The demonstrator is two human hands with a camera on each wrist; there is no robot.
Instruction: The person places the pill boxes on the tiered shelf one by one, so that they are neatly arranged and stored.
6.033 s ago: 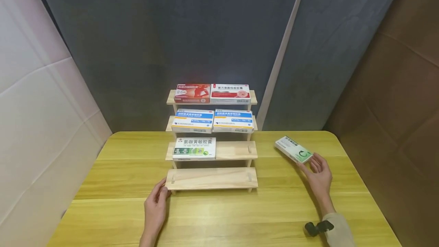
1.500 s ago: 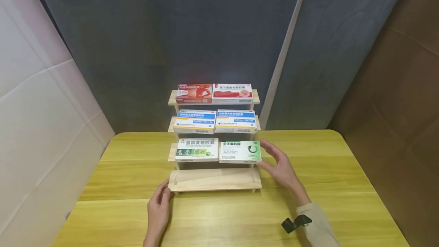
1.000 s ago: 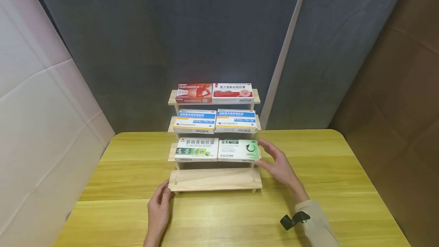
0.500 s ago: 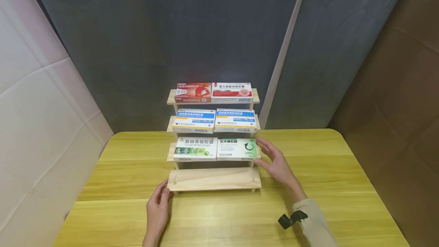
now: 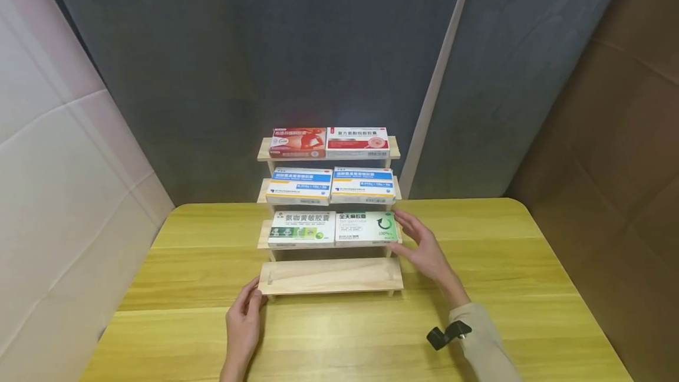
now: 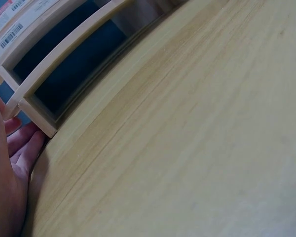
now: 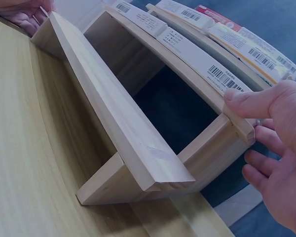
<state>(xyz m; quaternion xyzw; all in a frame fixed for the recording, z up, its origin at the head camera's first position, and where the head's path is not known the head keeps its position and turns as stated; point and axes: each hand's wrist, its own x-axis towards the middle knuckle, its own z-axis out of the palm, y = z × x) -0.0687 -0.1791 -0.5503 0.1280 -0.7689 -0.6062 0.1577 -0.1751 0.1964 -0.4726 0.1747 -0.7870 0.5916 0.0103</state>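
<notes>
A wooden stepped display rack [image 5: 329, 277] stands mid-table with its lowest shelf bare. My left hand [image 5: 244, 320] grips its lower left corner; the left wrist view has the fingers [image 6: 28, 148] around the end of the shelf and leg. On the shelf above, a white-and-green medicine box with a round arrow [image 5: 366, 229] lies flat beside another white-and-green medicine box [image 5: 301, 229], edges together. My right hand [image 5: 427, 252] holds the arrow box by its right end, thumb at the near corner and index finger at the far one. Its other fingers [image 7: 260, 163] curl beside the shelf end.
Two blue-and-white medicine boxes [image 5: 299, 186] lie on the third shelf. A red box [image 5: 298, 142] and a white-and-red box [image 5: 358, 142] occupy the top. Behind the table [image 5: 180, 276] hangs a grey curtain [image 5: 239, 75]. A black strap [image 5: 448, 333] circles the right cuff.
My right hand has brought the arrow box from the table's right side onto the second shelf, then slid it slightly left against its neighbour. My left hand keeps its place at the rack's corner.
</notes>
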